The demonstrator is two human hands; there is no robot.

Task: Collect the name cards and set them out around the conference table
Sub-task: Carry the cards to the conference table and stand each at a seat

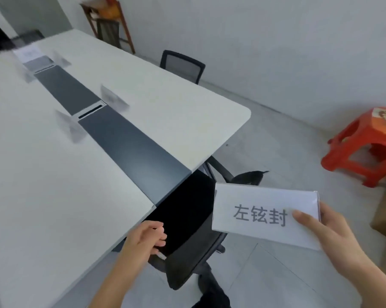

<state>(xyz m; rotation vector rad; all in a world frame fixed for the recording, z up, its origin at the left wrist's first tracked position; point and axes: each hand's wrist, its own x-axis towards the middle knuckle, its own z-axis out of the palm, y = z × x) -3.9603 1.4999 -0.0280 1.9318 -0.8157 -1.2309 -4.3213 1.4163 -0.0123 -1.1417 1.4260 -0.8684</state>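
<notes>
Head view: right hand (334,236) grips a white name card (263,213) printed 左铉封.
Left hand (145,237), fingers loosely curled and empty, hovers beside the white conference table (43,196); grey floor beyond.

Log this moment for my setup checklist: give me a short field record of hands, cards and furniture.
right hand: holds a name card with printed characters, off the table's end
left hand: on the black chair at the table's end, holding no card
conference table: white, dark strip down the middle
cards on table: several standing along the strip, blurred, e.g.
red stool: on the floor, right
</notes>
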